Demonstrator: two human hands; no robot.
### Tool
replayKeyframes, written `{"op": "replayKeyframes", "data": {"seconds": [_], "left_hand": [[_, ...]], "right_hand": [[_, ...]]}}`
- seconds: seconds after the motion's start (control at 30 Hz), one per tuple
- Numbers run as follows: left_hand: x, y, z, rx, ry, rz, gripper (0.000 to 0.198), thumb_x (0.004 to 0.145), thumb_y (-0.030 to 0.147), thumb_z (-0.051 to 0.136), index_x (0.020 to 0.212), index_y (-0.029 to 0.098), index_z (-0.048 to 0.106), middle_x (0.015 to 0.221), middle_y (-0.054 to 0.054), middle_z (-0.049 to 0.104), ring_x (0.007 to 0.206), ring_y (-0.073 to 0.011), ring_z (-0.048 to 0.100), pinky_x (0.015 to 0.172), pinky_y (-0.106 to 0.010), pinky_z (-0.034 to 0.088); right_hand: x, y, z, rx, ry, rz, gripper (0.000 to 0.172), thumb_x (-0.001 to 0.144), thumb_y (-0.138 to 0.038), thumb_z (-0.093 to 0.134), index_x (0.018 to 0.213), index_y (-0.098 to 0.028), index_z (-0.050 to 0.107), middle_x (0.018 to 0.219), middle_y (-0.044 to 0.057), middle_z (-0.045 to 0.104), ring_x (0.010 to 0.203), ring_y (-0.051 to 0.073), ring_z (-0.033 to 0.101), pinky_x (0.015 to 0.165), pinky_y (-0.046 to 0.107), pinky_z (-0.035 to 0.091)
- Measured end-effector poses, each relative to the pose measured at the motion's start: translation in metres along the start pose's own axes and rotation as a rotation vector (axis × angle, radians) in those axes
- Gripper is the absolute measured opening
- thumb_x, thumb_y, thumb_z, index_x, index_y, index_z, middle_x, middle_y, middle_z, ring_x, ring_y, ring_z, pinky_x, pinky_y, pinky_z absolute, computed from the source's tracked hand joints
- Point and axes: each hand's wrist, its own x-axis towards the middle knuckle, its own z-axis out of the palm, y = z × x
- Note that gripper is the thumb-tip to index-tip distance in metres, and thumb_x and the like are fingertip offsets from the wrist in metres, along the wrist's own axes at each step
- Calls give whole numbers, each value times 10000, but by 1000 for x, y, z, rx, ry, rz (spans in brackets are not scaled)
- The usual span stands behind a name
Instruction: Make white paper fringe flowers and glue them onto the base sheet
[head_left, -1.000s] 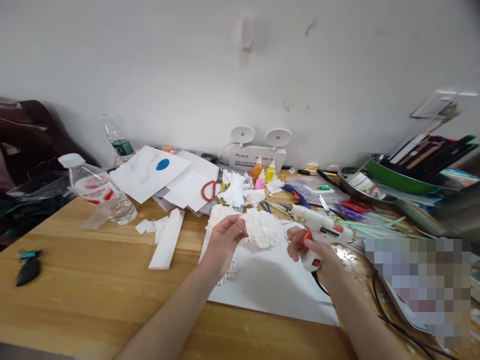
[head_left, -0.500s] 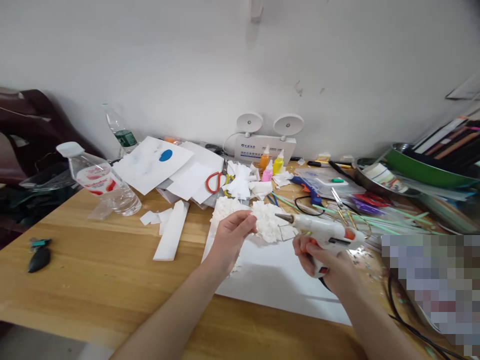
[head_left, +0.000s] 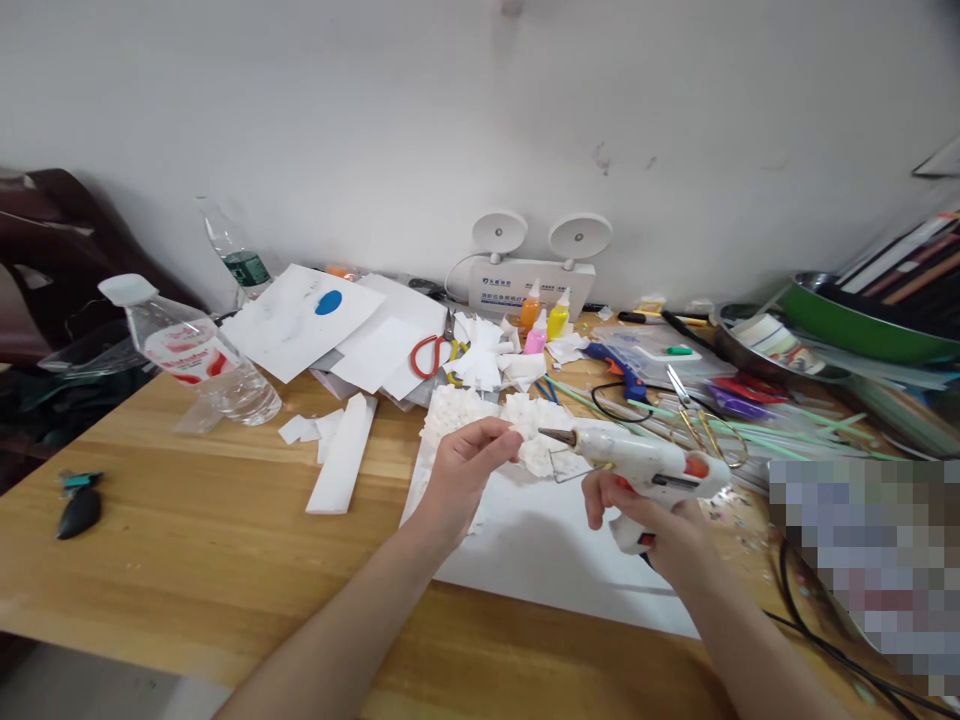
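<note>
My right hand (head_left: 652,515) is wrapped round the grip of a white hot glue gun (head_left: 637,460), its metal nozzle pointing left toward my other hand. My left hand (head_left: 469,470) is closed in a pinch, thumb against forefinger; what lies between the fingertips is too small to make out. A short gap separates the nozzle from those fingertips. Behind and under them, crumpled white paper bits (head_left: 536,440) cover the far part of a white sheet (head_left: 525,560) on the wooden table.
A water bottle (head_left: 199,350) and folded paper strip (head_left: 341,455) stand or lie at the left. Red-handled pliers (head_left: 429,355), small paint bottles (head_left: 535,335), a blue glue gun (head_left: 622,370) and gold scissors (head_left: 697,420) lie behind. Black cables (head_left: 802,600) run along the right.
The glue gun has moved slightly left, bringing its nozzle closer to my left fingertips. My left hand keeps its pinch almost in place. The view has shifted a little.
</note>
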Motion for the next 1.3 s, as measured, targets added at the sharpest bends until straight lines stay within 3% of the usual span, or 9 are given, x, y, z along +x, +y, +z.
{"op": "replayKeyframes", "data": {"seconds": [0.27,0.53,0.8,1.3], "left_hand": [[-1,2,1,1,-12,-2,164,596,300,704,624,160,624,587,21,549,619,-91,485,684,-250,383],[-1,0,0,3,-14,2,142,611,291,700,632,167,634,582,28,558,618,-84,482,678,-235,371],[0,0,0,-1,-5,-2,159,597,302,709,638,167,635,585,26,561,621,-85,486,677,-235,372],[0,0,-2,39,-35,-4,147,627,305,691,652,172,631,606,19,556,637,-92,489,687,-241,378]], "right_hand": [[1,-3,1,17,-38,-40,204,693,-355,567,590,-195,494,531,19,527,525,158,467,500,294,347],[1,1,-1,58,-71,-32,212,664,-355,571,575,-188,477,516,15,496,505,150,453,429,269,298],[2,2,-2,94,-91,-52,177,676,-299,565,563,-179,500,505,10,500,493,138,444,451,272,296],[1,-1,-2,41,-31,-20,170,695,-286,549,575,-169,520,497,14,506,472,126,432,421,253,282]]}}
